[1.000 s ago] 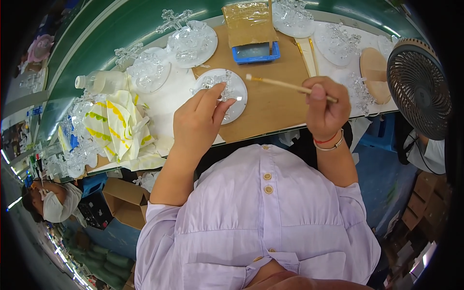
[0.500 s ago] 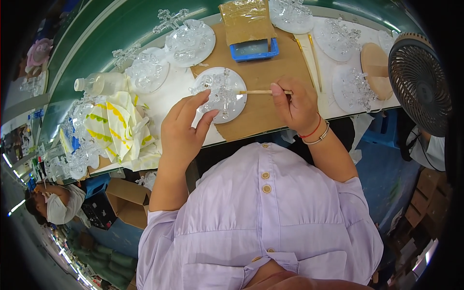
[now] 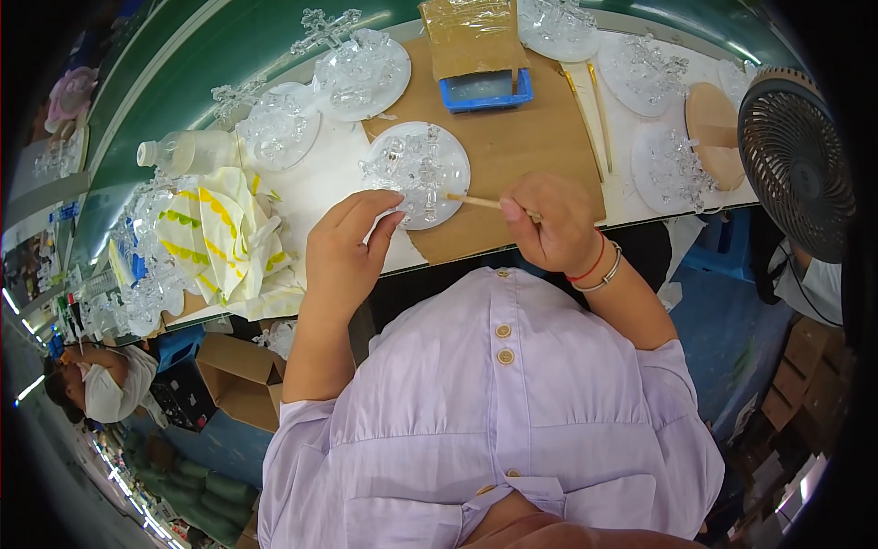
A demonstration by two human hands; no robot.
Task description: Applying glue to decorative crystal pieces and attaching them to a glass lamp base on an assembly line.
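A round white plate (image 3: pixel 450 166) lies in front of me, with clear plastic pieces (image 3: pixel 426 169) clustered on it. My left hand (image 3: pixel 352 236) is at the plate's near left edge. Its thumb and forefinger are drawn close together at the clear pieces, and what is between them is too small to make out. In my right hand (image 3: pixel 551 220) is a thin wooden stick (image 3: pixel 477 200), gripped between thumb and fingers. The stick's far end reaches over the plate's right side, at the clear pieces; I cannot tell whether it touches them.
Brown cardboard (image 3: pixel 521 146) lies under the plate. Beyond it stands a blue tray (image 3: pixel 485 102) partly covered by a cardboard flap. Two thin brushes (image 3: pixel 601 114) lie to the right, near a black fan (image 3: pixel 796 160). Patterned cloth (image 3: pixel 224 238) and a clear bottle (image 3: pixel 187 154) are at left.
My right hand has moved a little left and toward me, and the stick now slants. My left thumb and forefinger have drawn closer together.
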